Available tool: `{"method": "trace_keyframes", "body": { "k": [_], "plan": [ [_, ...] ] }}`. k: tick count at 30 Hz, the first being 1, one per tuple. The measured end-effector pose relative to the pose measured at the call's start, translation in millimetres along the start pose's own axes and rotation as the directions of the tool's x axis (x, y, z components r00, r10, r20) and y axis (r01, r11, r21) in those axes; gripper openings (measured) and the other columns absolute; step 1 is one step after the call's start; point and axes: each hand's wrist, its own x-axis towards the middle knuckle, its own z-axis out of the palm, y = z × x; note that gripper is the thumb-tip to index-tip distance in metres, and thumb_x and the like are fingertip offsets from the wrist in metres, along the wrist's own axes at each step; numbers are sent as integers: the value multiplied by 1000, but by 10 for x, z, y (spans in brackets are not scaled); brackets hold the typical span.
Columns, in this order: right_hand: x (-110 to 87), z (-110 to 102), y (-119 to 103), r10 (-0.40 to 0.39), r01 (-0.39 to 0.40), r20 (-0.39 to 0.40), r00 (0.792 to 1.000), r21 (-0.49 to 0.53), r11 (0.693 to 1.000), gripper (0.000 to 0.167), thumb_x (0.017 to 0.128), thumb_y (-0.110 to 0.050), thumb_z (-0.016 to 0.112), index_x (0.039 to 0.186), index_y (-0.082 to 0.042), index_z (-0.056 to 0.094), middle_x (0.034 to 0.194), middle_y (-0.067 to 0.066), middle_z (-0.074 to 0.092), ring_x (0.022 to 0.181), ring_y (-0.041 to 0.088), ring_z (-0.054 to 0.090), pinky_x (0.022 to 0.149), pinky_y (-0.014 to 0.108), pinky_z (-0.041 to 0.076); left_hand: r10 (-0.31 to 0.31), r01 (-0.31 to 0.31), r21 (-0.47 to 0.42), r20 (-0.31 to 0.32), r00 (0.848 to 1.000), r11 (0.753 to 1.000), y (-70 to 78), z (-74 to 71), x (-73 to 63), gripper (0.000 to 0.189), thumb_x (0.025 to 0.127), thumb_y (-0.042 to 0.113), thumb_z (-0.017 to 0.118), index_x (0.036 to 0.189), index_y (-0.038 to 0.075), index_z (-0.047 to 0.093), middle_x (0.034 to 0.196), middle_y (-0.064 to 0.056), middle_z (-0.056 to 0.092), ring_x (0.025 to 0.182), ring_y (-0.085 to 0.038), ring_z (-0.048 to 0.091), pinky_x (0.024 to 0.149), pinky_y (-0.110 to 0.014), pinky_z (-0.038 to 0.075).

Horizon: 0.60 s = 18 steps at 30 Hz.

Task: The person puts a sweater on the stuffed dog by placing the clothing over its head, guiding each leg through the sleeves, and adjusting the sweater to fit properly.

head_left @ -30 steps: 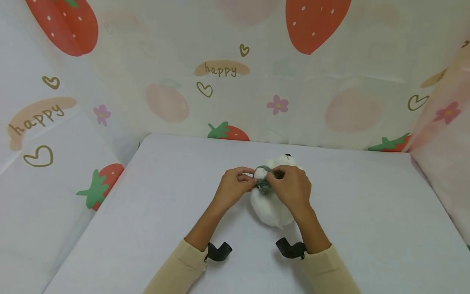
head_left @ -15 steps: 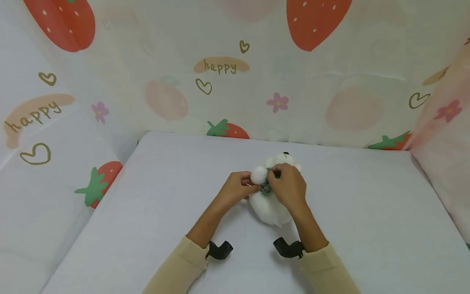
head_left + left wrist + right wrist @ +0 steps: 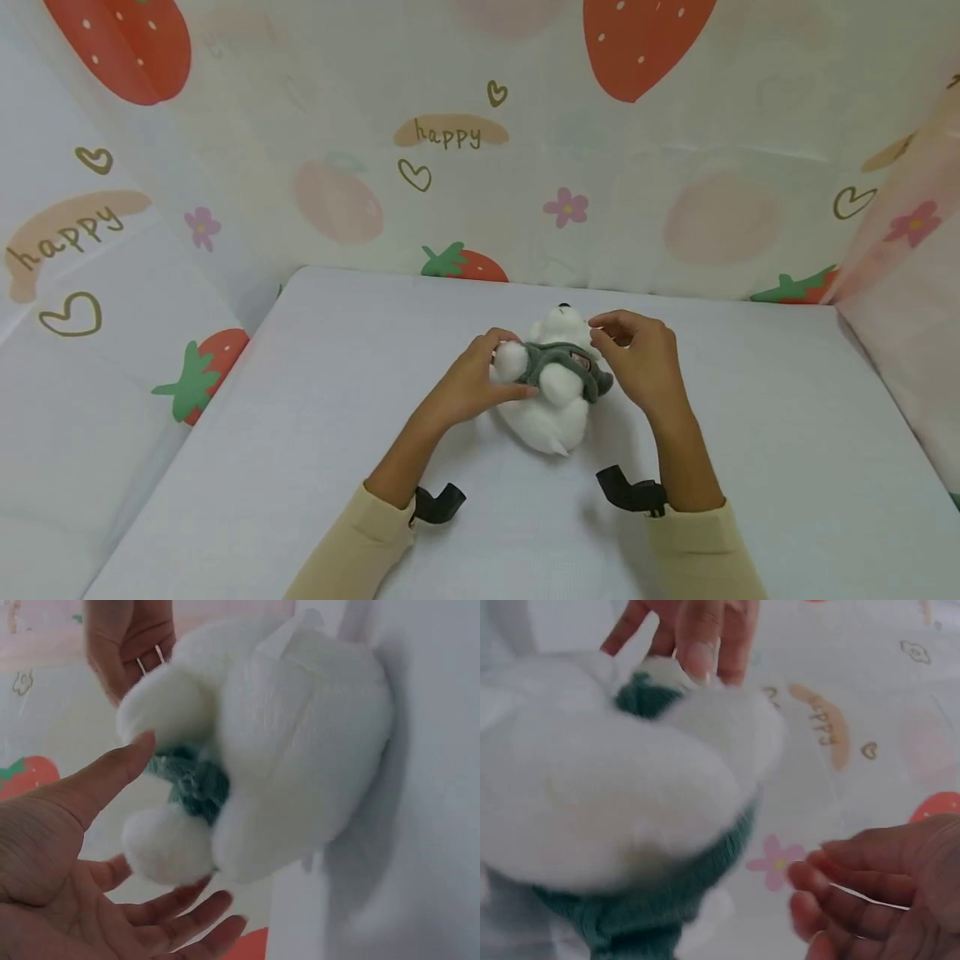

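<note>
A white plush toy (image 3: 551, 425) with a black nose (image 3: 564, 306) lies on the table, its head pointing away. It wears a green knitted garment (image 3: 535, 360) with a small patch. My left hand (image 3: 467, 385) holds the toy at one round white paw (image 3: 512, 362), fingers on the far side and thumb against the garment and belly. In the left wrist view, its fingers spread around that paw (image 3: 169, 846). Beside the toy's head, my right hand (image 3: 643, 358) hovers with bent fingers and nothing between them. The right wrist view shows that hand (image 3: 885, 892) apart from the toy.
A white cloth covers the table (image 3: 315, 442). Behind it hangs a curtain (image 3: 630, 167) printed with strawberries, flowers and hearts, and similar cloth closes both sides. Black wrist mounts (image 3: 441, 504) stick out inward from both cuffs.
My right hand has let go of the garment and moved right, away from the toy. The toy has turned, showing more of the green garment and its patch. My left hand spreads wider around the paw.
</note>
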Motion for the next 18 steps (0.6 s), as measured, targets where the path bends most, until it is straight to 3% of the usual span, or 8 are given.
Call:
{"method": "trace_keyframes", "body": {
  "k": [3, 6, 8, 13, 18],
  "plan": [
    [-11, -76, -6, 2, 8, 113, 994, -82, 997, 18, 98, -15, 67, 110, -5, 75, 93, 9, 74, 85, 25, 69, 67, 36, 51, 81, -78, 45, -63, 995, 996, 18, -9, 0, 67, 81, 31, 88, 134, 17, 50, 129, -8, 53, 121, -24, 50, 100, -45, 46],
    [-27, -53, -27, -14, 52, 245, 969, -151, 987, 18, 96, -16, 70, 110, -8, 75, 96, 5, 73, 87, 23, 67, 67, 35, 52, 179, -175, 41, -102, 979, 984, 26, -14, 17, 62, 81, 26, 89, 131, 14, 55, 129, -10, 56, 124, -24, 50, 106, -44, 43],
    [-37, 27, -47, -30, 91, 286, 958, -204, 975, 18, 93, -14, 73, 110, -8, 75, 96, 4, 73, 86, 21, 67, 66, 35, 53, 216, -214, 29, -124, 968, 976, 26, -12, 29, 58, 80, 24, 89, 128, 13, 58, 128, -8, 59, 124, -23, 52, 106, -43, 43],
    [-50, 227, -79, -65, 136, 241, 968, -290, 947, 14, 90, -9, 74, 104, -6, 76, 93, 6, 75, 84, 21, 69, 67, 41, 55, 217, -218, 10, -160, 963, 976, 12, 13, 48, 50, 81, 22, 88, 123, 15, 63, 118, -2, 64, 116, -18, 59, 103, -40, 46],
    [-78, 297, -121, -172, 202, 178, 969, -168, 965, 9, 93, -5, 70, 102, -5, 72, 94, 8, 74, 80, 22, 67, 69, 41, 54, 225, -232, -18, -182, 957, 973, 15, 51, 55, 49, 81, 18, 87, 124, 15, 66, 116, 0, 68, 110, -16, 62, 99, -39, 49]
  ]
}}
